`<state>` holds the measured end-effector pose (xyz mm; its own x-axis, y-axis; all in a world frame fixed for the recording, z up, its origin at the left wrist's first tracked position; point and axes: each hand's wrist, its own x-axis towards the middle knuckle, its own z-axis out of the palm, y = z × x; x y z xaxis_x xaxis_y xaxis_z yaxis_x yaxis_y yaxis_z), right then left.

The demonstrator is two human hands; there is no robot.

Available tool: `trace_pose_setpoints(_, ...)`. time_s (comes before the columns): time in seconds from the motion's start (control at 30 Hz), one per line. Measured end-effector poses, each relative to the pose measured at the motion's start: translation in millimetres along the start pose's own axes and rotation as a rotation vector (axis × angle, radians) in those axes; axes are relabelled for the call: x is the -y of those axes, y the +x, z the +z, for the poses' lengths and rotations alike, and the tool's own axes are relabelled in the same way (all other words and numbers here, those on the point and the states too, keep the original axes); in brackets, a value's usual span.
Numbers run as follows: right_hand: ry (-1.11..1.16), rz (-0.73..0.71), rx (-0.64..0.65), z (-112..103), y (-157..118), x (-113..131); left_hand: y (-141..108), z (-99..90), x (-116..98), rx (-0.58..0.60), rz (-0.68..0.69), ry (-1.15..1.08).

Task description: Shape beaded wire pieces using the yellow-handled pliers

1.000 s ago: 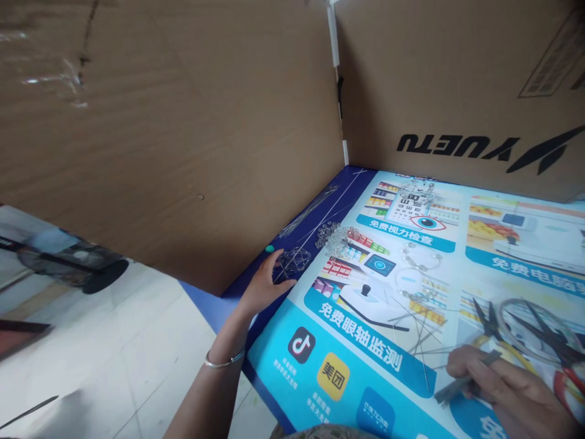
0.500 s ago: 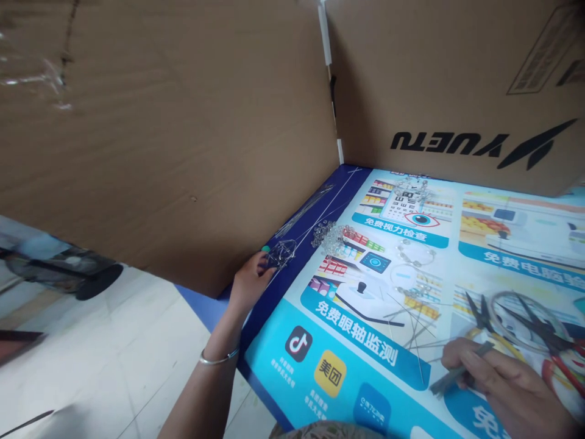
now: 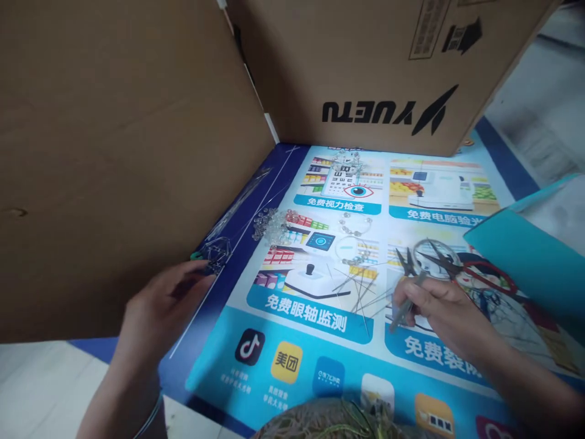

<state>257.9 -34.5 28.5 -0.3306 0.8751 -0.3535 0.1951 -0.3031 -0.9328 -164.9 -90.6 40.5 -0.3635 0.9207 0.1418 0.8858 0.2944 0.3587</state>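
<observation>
A heap of clear beads (image 3: 276, 228) lies on the printed desk (image 3: 214, 341) and serves here as the landmark for every place. To the left of the heap and a little nearer the person, a tangled wire cluster (image 3: 219, 250) sits at the foot of the left cardboard panel (image 3: 123, 158), with a small teal object (image 3: 196, 256) just at its left side. The left hand (image 3: 159, 305) comes in on the near left side of the heap, its thumb and fingers curved at the near edge of the wire cluster; whether that grip pinches the wire or only touches it, I cannot tell. Up and left of the heap, thin wire lengths (image 3: 242, 201) run along the base of the same panel. The right hand (image 3: 439, 308) is to the right of the heap and nearer the person, its grip closed around a slim grey tool (image 3: 408, 305) that slants downward. Between the heap and that hand lie loose thin wires (image 3: 359, 289), crossing one another, and a beaded ring (image 3: 356, 227) lies directly right of the heap. Farther right, beyond the right hand, rest red-handled pliers (image 3: 493, 275) and a wire coil (image 3: 418, 247). Behind the heap, more clear beads (image 3: 350, 161) lie near the rear cardboard panel (image 3: 365, 67).
</observation>
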Motion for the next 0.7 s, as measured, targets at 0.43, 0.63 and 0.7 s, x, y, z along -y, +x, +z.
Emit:
trace_pose_setpoints(0.43, -0.361, 0.150, 0.237, -18.7, 7.7, 7.9, -14.7, 79.8, -144.3, 0.466, 0.622, -0.090)
trace_pose_setpoints(0.63, -0.403, 0.162, 0.174, -18.8, 10.8, 4.4, -26.9, 88.5, -161.2, 0.486, 0.704, -0.149)
trace_pose_setpoints(0.7, -0.398, 0.182, 0.177, -17.1, 12.2, 1.0, -26.5, 88.5, -164.3, 0.502, 0.736, -0.196)
